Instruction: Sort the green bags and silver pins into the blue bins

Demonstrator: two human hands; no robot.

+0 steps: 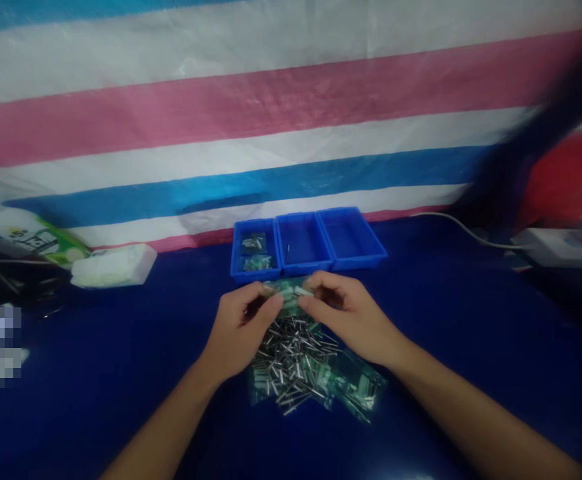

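My left hand [243,323] and my right hand [348,313] pinch the two sides of a small clear greenish plastic bag [289,300] with pale pieces in it. Thumbs and fingers are closed on its edges. Just below the bag lies a loose pile of metal pop rivets [293,360], thin shiny pins with thicker ends. Another greenish bag [358,387] with similar parts lies at the pile's right side, and more plastic shows under the rivets. The fingertips behind the held bag are partly hidden.
Behind my hands stand three joined blue trays: the left tray [233,263] holds small bags, the middle tray [305,237] one thin pin, beside the right tray [353,237]. A tissue pack [115,265] and a bottle [21,230] lie left. A white cable [465,230] runs right.
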